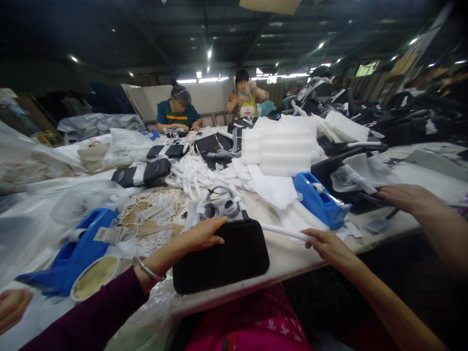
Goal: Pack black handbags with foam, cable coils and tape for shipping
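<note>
A black padded case (223,261) lies at the near edge of the white table (292,258). My left hand (203,235), in a purple sleeve with a bracelet, holds the case's top edge, fingers curled over it. My right hand (326,243) is closed on the end of a thin white foam tube (281,232) that lies across the table just right of the case. Grey headphones (220,207) wrapped in white foam sit right behind the case.
Blue tape dispensers stand at right (321,201) and left (75,253). A co-worker's hand (404,196) reaches in from the right onto black items. Another hand (10,304) shows at lower left. Stacked white foam sheets (285,146), paper tags (153,214), two seated people across.
</note>
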Demonstrator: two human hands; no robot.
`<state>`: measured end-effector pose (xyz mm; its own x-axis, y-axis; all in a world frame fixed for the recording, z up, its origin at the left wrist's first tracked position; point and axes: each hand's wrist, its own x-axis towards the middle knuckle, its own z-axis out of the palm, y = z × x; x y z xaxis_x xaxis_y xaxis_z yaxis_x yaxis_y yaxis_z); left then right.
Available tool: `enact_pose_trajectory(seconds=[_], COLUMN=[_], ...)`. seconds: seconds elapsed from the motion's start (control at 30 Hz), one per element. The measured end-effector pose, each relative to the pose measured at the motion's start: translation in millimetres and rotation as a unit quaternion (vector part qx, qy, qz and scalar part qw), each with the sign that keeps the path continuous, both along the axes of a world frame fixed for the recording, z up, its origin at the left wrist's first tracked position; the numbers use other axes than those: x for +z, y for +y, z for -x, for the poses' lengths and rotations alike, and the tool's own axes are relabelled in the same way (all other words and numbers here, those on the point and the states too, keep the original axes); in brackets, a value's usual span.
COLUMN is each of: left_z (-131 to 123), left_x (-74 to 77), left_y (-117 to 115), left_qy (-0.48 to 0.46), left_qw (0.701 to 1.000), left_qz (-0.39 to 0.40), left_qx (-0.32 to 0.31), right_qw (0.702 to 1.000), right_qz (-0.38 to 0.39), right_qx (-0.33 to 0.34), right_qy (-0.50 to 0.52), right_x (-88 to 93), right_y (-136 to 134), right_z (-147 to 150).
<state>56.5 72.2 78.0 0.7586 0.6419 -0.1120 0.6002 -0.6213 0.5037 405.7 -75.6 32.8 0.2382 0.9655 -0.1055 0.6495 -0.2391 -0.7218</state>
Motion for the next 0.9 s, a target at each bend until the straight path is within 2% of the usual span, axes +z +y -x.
enact_pose_trajectory(seconds=[0.13, 0.23, 0.33, 0.43, 0.5, 0.6, 0.7, 0.77, 0.9], left_z=[0.3, 0.8, 1.9, 3.1, 3.2, 2.4, 1.4, 1.6, 5.5], left_x=[-2.0, -0.1, 1.5, 1.7, 1.5, 1.2, 1.7, 3.4, 10.0], left_y=[2.5, 2.6, 1.5, 0.6, 0.8, 1.4, 1.2, 0.1, -4.2], left_qy=[0.000, 0.003, 0.012, 0.022, 0.019, 0.010, 0.009, 0.011, 0.028], left_qw=[1.000, 0.999, 0.999, 0.999, 0.999, 0.999, 0.999, 0.999, 0.999], left_qz=[-0.008, -0.007, -0.012, -0.017, -0.020, -0.027, -0.027, -0.027, -0.028], left_qx=[-0.021, -0.038, -0.039, -0.038, -0.040, -0.042, -0.043, -0.043, -0.032], right_qw=[0.996, 0.990, 0.980, 0.976, 0.977, 0.974, 0.958, 0.947, 0.921], right_qz=[-0.018, -0.070, -0.122, -0.122, -0.121, -0.139, -0.166, -0.170, -0.105], right_qx=[0.078, 0.119, 0.141, 0.131, 0.130, 0.173, 0.228, 0.236, 0.223], right_qy=[0.035, 0.000, -0.068, -0.120, -0.119, -0.048, 0.057, 0.137, 0.300], right_x=[-7.7, -10.7, -10.1, -8.6, -8.1, -8.5, -10.5, -12.4, -16.0], right_y=[33.8, 61.7, 80.3, 87.8, 89.5, 92.1, 98.7, 104.4, 112.0], right_z=[24.3, 38.3, 34.4, 19.2, 14.7, 29.4, 60.4, 78.6, 94.0])
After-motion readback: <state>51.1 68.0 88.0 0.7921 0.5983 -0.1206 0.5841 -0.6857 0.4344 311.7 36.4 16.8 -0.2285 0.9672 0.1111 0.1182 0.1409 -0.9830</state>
